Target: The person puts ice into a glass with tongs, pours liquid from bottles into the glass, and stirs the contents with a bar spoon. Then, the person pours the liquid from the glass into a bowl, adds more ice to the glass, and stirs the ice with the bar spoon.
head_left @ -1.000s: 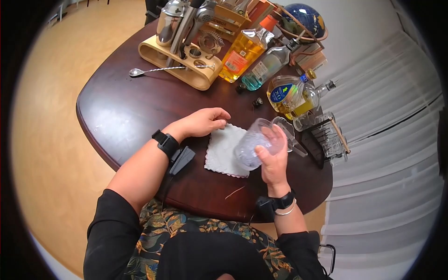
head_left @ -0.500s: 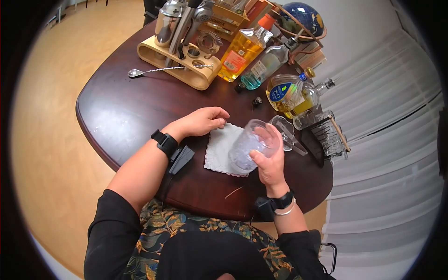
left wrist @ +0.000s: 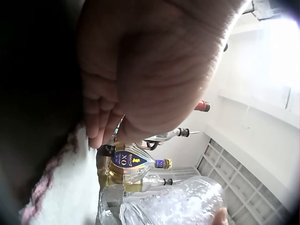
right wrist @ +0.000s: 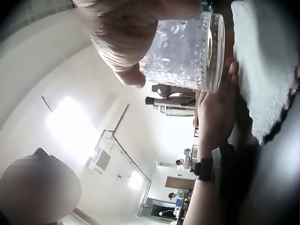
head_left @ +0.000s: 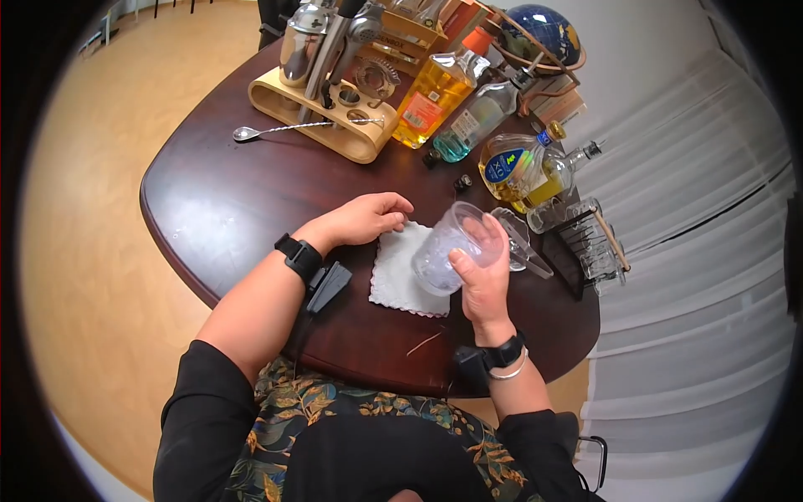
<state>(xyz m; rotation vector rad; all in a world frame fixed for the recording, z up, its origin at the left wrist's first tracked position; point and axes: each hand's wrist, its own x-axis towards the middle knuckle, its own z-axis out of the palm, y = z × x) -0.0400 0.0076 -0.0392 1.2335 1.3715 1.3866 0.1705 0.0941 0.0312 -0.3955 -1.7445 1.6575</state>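
dark worktop (head_left: 226,192), pale curtain (head_left: 677,209) beyond its edge. right hand (head_left: 487,289): thumb and fingers curled round clear embossed cup (head_left: 447,255), held above white cloth (head_left: 397,272). left hand (head_left: 364,220): fingers loosely bent, nothing gripped, at cloth's far corner. bottles (head_left: 431,100) stand farther back.
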